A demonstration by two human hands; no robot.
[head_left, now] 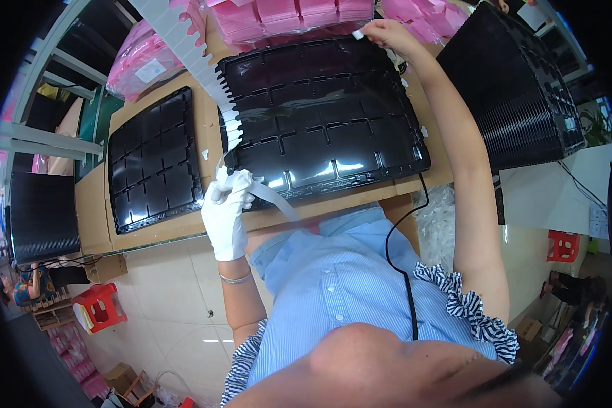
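My left hand (pixel 226 217), in a white glove, is closed on a curling white strip (pixel 279 201) at the near left corner of the black plastic tray (pixel 323 112). Just beyond it, a long band of white notched pieces (pixel 211 75) runs from the top of the view down over the tray's left edge. My bare right hand (pixel 387 35) reaches to the far right edge of that tray. Its fingers pinch a small white piece (pixel 358 34). Moulded ridges divide the shiny tray into compartments.
Another black tray (pixel 153 160) lies at left on the cardboard-covered table (pixel 92 211). Tall stacks of black trays stand at right (pixel 510 95) and far left (pixel 44 217). Pink packs (pixel 289 17) line the back. A black cable (pixel 392 234) hangs at my front; a red stool (pixel 102 306) stands below.
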